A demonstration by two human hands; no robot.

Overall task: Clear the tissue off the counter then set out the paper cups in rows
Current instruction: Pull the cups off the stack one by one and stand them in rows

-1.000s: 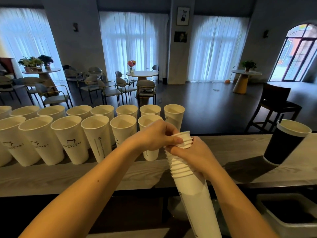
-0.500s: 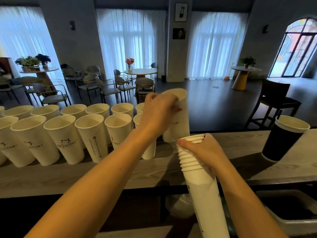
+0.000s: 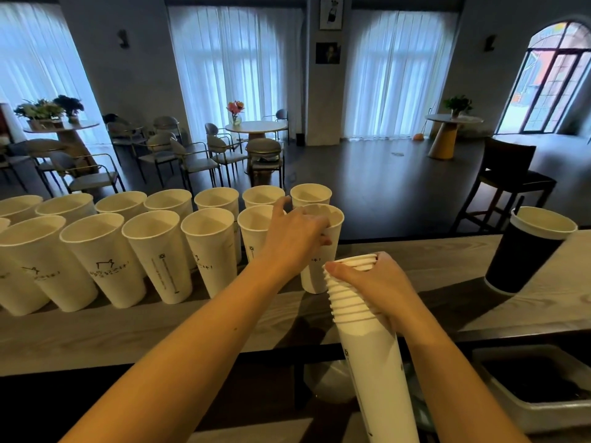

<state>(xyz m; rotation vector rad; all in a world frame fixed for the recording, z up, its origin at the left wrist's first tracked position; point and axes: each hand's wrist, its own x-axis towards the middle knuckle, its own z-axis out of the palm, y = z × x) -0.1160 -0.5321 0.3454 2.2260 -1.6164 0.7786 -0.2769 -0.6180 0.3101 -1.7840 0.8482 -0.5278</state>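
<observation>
left hand [image 3: 295,230] gripping a single white paper cup [image 3: 319,251] near its rim, fingers curled round the far side and thumb on the near wall, so as to set it down upright at the right end of the front row [image 3: 134,251]. cup base at or just above the wooden counter [image 3: 479,302]; actual contact hard to tell, since the nested stack covers the lower edge. placed just beside the neighbouring cup to keep the row's spacing, with the back row [image 3: 169,203] directly behind.

right hand [image 3: 375,287] wrapped round the top of the nested stack of paper cups [image 3: 374,356], thumb across the uppermost rims, fingers round the right side. held tilted with rims toward the counter and close to the left hand, probably so the next cup can be peeled off without reaching. stack's lower end cut off by the bottom of the view, so the count of cups left cannot be given.

no tissue visible on the stretch of counter in view, so that first part judged finished; rows judged well along.

black paper cup with a white rim [image 3: 531,251] standing apart at the right, not part of the rows. left ends of both rows cut off by the frame edge. print on the cup walls too small to read. grey bin [image 3: 543,407] below the counter at lower right, its contents dark and unreadable. something pale under the counter behind the stack, not identifiable.
</observation>
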